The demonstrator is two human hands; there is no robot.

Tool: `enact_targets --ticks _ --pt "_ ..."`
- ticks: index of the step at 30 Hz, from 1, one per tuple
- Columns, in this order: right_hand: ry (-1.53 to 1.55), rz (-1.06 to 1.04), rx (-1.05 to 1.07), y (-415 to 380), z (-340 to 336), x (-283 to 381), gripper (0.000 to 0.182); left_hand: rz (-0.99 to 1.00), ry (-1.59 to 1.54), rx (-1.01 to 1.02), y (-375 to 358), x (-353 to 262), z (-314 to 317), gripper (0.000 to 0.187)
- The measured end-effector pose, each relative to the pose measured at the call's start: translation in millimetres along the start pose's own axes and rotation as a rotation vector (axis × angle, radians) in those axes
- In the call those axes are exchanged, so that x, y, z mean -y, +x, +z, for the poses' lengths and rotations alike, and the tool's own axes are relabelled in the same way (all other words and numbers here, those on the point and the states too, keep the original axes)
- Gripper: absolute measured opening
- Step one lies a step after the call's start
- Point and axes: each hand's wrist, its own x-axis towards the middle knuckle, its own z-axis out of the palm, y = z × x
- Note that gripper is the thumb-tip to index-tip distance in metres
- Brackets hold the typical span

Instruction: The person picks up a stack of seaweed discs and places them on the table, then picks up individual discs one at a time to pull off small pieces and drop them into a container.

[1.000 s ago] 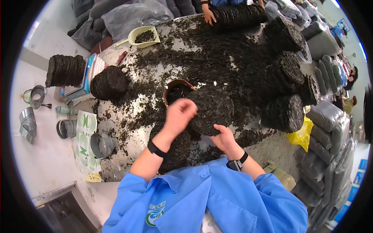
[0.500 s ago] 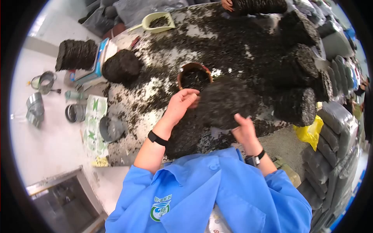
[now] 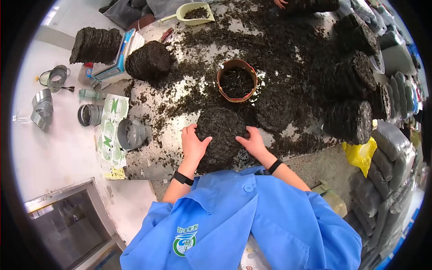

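Note:
A round, dark dried seaweed cake [image 3: 220, 131] lies close to my body at the front of the table. My left hand [image 3: 193, 144] grips its left edge, and my right hand [image 3: 254, 143] grips its right edge, thumbs resting on top. The fingers under the rim are partly hidden. Another flat round seaweed cake [image 3: 273, 110] lies just to the right. Beyond them stands a round container [image 3: 223, 92] with a reddish-brown rim, holding loose dark flakes.
Stacks of seaweed cakes stand at the right [image 3: 346, 120] and left [image 3: 148, 60]. Farther left are a blue-edged box [image 3: 118, 63] and metal rings [image 3: 130, 134]. A pale scoop [image 3: 209, 12] lies at the back. Another person's hand [image 3: 281, 3] shows at the top, and a yellow bag [image 3: 362, 155] hangs right.
The blurred dark seaweed between my hands has come left and toward me, and now lies flat with both hands on its edges. A second round cake now shows at the right.

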Motion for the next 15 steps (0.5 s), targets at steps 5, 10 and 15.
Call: enact_targets --ticks 5,10,15 --pt "-0.106 -0.278 -0.178 1 -17 48 0.068 -0.118 -0.367 -0.031 -1 19 -5 0.054" --pt "0.05 -0.073 0.052 9 -19 44 0.068 -0.082 -0.475 0.067 -1 24 -20 0.041" --pt "0.49 0.114 0.124 -12 -44 46 0.07 -0.296 -1.156 0.178 1 15 -37 0.037"
